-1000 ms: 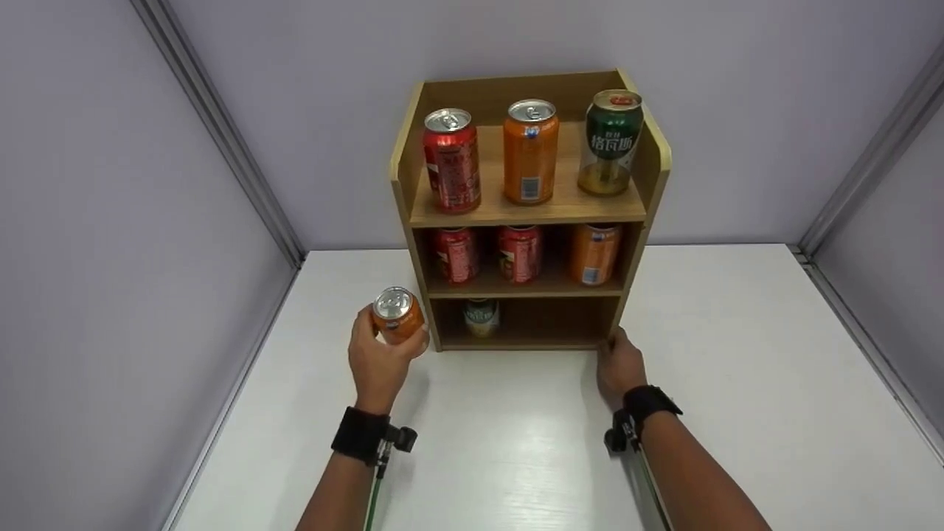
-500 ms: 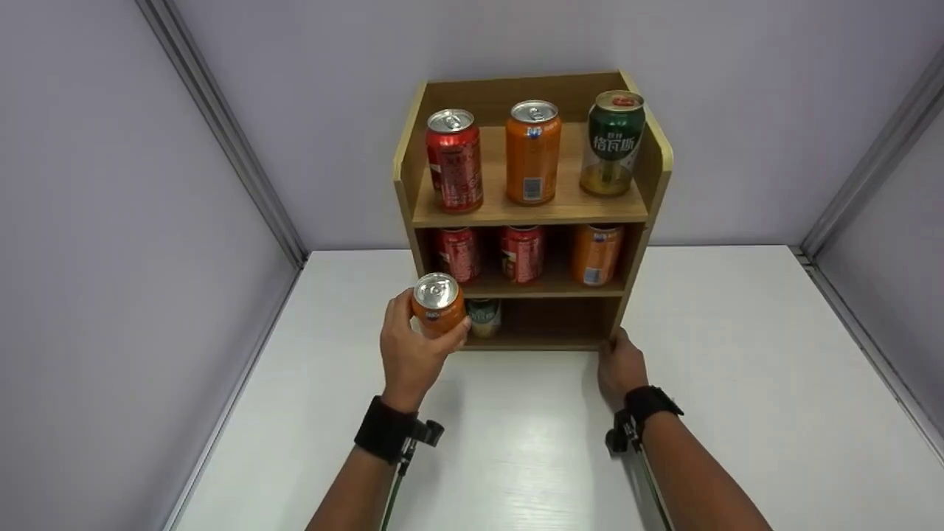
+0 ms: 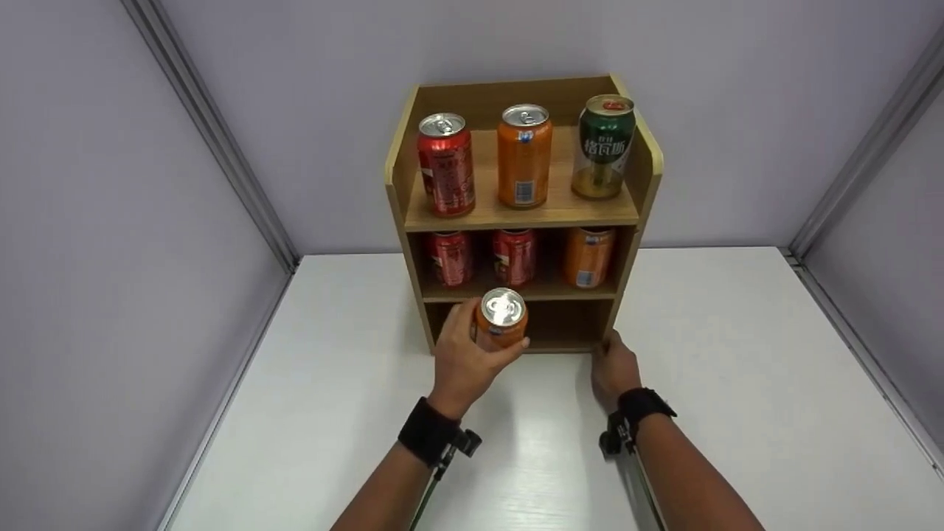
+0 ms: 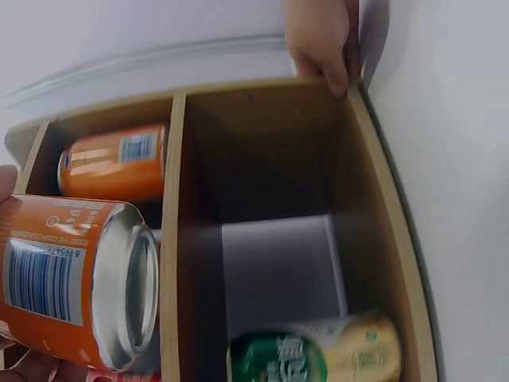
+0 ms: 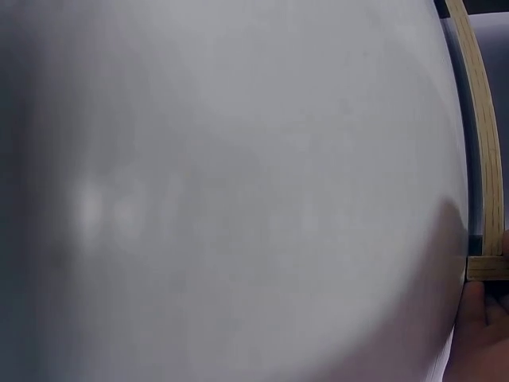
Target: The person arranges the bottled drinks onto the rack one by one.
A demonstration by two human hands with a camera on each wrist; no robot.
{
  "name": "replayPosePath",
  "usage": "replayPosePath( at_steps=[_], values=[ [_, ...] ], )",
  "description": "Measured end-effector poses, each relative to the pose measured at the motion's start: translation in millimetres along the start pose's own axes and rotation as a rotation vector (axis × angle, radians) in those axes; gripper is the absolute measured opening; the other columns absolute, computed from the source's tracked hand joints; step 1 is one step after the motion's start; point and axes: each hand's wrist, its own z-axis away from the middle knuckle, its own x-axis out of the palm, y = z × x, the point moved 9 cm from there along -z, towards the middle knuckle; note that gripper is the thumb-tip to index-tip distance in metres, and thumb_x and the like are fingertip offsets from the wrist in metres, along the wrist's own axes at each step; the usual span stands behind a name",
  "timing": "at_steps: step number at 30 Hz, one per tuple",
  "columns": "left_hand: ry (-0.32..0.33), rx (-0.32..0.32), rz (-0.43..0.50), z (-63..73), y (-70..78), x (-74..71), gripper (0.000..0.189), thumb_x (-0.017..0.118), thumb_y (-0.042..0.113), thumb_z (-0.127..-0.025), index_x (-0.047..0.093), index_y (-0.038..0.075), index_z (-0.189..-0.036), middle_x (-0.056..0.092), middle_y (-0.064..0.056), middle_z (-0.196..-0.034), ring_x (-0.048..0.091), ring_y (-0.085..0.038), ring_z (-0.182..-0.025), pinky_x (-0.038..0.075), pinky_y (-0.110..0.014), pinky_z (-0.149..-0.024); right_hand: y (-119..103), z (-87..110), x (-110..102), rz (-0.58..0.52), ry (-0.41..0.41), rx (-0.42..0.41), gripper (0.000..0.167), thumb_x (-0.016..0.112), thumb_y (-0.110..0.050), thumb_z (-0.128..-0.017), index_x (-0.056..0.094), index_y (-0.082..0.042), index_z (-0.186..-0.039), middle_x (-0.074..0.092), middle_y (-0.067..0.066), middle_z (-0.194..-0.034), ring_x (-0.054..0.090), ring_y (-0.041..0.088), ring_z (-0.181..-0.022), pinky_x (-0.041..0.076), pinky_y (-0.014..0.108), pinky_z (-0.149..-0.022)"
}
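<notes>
My left hand (image 3: 464,363) grips an orange soda can (image 3: 503,329), its silver lid up, in front of the bottom level of a small wooden shelf (image 3: 520,220). In the left wrist view that can (image 4: 60,278) shows its silver base and a barcode. A green and gold can (image 4: 318,360) lies within the bottom compartment in that view; in the head view it is hidden behind my left hand. My right hand (image 3: 618,371) holds the shelf's lower right corner, and the right wrist view catches part of its fingers (image 5: 475,306) at the wooden edge.
On the top level stand a red can (image 3: 447,166), an orange can (image 3: 524,158) and a green can (image 3: 605,147). The middle level holds two red cans (image 3: 515,258) and an orange can (image 3: 589,258). A white table (image 3: 354,354) lies beneath, with grey walls around.
My left hand has carried the orange can to the right, from beside the shelf to in front of its bottom level. The right hand keeps its place on the corner.
</notes>
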Motion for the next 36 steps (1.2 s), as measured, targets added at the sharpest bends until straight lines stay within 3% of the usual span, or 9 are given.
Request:
replayPosePath(
  at_steps=[6,13,20,31,36],
  values=[
    [-0.072,-0.014,0.014,3.2,10.7,24.7,0.084,0.096,0.047,-0.071,0.061,0.005,-0.135,0.069,-0.009,-0.12,0.069,-0.023,-0.115,0.059,-0.044,-0.098,2,-2.2,-3,-0.016,-0.007,0.017,0.05,0.039,-0.019,-0.11,0.038,0.003,-0.156,0.056,0.033,-0.148,0.055,0.048,-0.139,0.045,0.058,-0.114],
    [-0.127,0.006,0.014,2.4,13.7,53.7,0.081,0.095,0.048,-0.072,0.061,0.007,-0.134,0.07,-0.008,-0.121,0.071,-0.024,-0.114,0.06,-0.043,-0.097,4,-6.5,0,0.038,0.009,0.006,0.051,0.04,-0.02,-0.11,0.038,0.005,-0.155,0.056,0.034,-0.147,0.055,0.05,-0.139,0.045,0.059,-0.114],
    [-0.173,-0.005,-0.002,5.7,-0.2,86.6,0.077,0.095,0.044,-0.074,0.062,0.005,-0.131,0.072,-0.01,-0.121,0.072,-0.025,-0.111,0.06,-0.042,-0.095,7,-7.3,4,0.038,0.024,0.015,0.049,0.041,-0.02,-0.11,0.041,0.005,-0.153,0.056,0.033,-0.148,0.056,0.048,-0.139,0.046,0.058,-0.114],
    [-0.211,-0.137,0.014,7.7,-29.4,125.3,0.075,0.095,0.037,-0.074,0.062,0.003,-0.132,0.073,-0.012,-0.123,0.071,-0.028,-0.114,0.058,-0.044,-0.098,2,-0.2,4,0.037,0.038,0.011,0.049,0.044,-0.019,-0.11,0.042,0.004,-0.153,0.059,0.033,-0.146,0.058,0.049,-0.136,0.047,0.059,-0.112],
    [-0.225,-0.152,-0.006,2.9,-34.8,141.9,0.071,0.095,0.036,-0.075,0.062,0.003,-0.129,0.073,-0.011,-0.12,0.072,-0.028,-0.111,0.059,-0.044,-0.095,3,-2.5,1,0.032,0.044,0.018,0.049,0.043,-0.019,-0.11,0.042,0.004,-0.154,0.058,0.032,-0.147,0.057,0.049,-0.137,0.047,0.059,-0.113]
  ],
)
